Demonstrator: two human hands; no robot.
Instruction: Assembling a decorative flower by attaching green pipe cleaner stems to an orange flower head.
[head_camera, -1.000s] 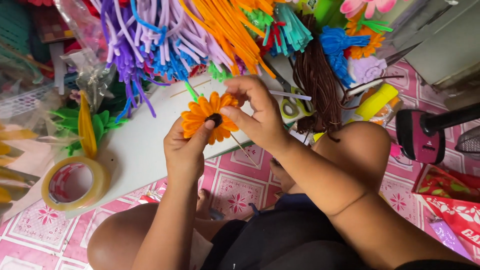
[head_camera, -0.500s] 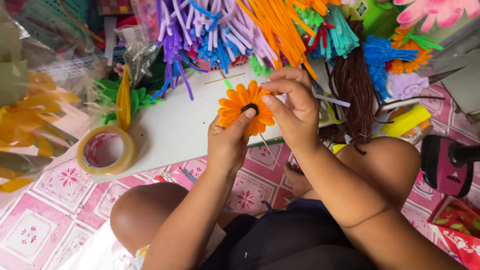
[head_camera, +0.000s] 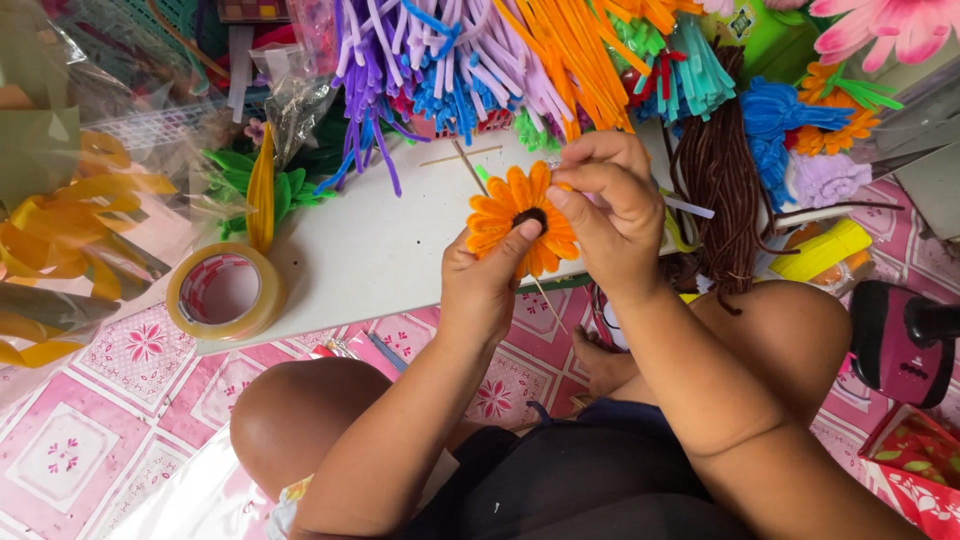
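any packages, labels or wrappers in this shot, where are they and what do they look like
clear plastic bag: far left edge, crinkled see-through wrap over yellow ribbon-like strips.
small clear plastic bag: top left, behind the white board, crumpled, see-through.
green box: top right behind the pipe-cleaner bundles, bright green, with a small label.
red patterned packet: bottom right corner on the pink mat, red with pale leaf shapes.
No screens or signs.

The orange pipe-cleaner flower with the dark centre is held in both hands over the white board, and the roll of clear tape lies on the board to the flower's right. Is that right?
Not quite. In the head view the roll of clear tape lies to the left of the orange pipe-cleaner flower, not the right. The rest stands: left hand and right hand both hold the flower over the white board.
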